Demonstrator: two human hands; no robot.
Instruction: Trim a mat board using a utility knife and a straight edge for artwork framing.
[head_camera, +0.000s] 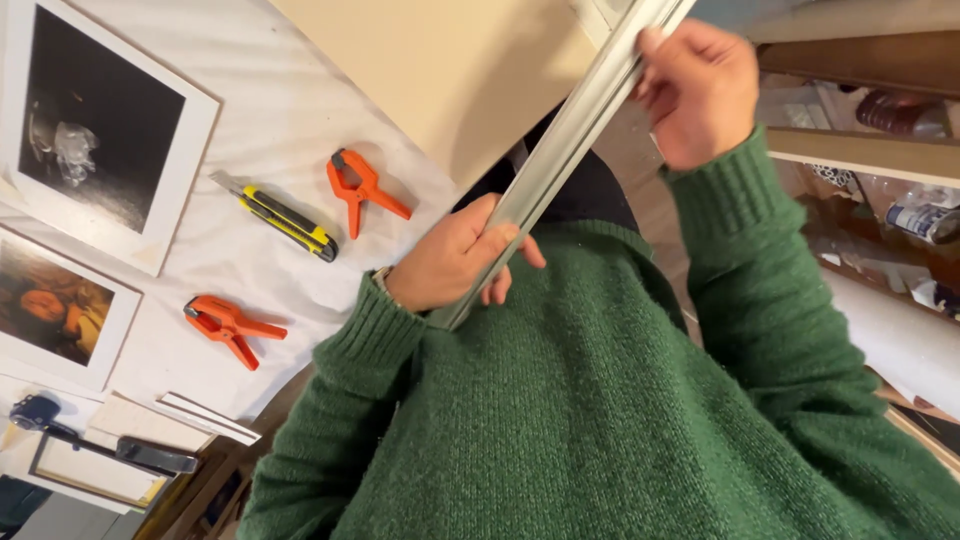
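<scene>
We saw the left hand (455, 262) pinching the low end of the metal strip (560, 150), fingers curled round it. The strip ran diagonally up-right along the beige board (450, 70) to the right hand (697, 92), fingers pressed on its upper end.

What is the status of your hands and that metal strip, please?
Left hand gripping metal strip low. Right hand pinching it near the top. Strip runs along beige board edge. Clamps and knife on table, clear of strip.

Clamps (365, 190), knife (285, 220) cluttering tabletop (270, 110)
</scene>
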